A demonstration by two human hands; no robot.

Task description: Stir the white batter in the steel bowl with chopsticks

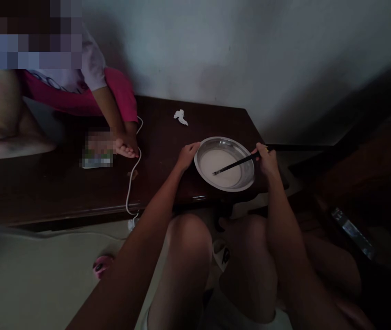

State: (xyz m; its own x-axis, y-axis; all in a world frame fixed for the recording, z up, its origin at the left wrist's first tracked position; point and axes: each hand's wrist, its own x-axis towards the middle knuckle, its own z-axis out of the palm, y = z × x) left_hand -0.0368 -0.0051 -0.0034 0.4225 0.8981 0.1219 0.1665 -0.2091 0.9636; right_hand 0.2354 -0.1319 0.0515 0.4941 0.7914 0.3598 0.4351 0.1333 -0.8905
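A round metal basin (198,172) stands at the front edge of the dark wooden bench, holding a pale, milky mixture (217,161). My left hand (188,155) is closed on its left rim. In my right hand (266,158), at the right rim, is a pair of dark chopsticks (236,163) held close together. Their silver tips reach down to the surface of the mixture near the middle of the basin. How my right fingers sit around the far ends is partly hidden.
Behind the basin, a crumpled white tissue (180,117) lies on the bench (161,137). A white cable (130,183) runs over its front edge. At left sits another person (92,91) in pink trousers, a blurred item near one hand. A pink object (102,266) is on the floor.
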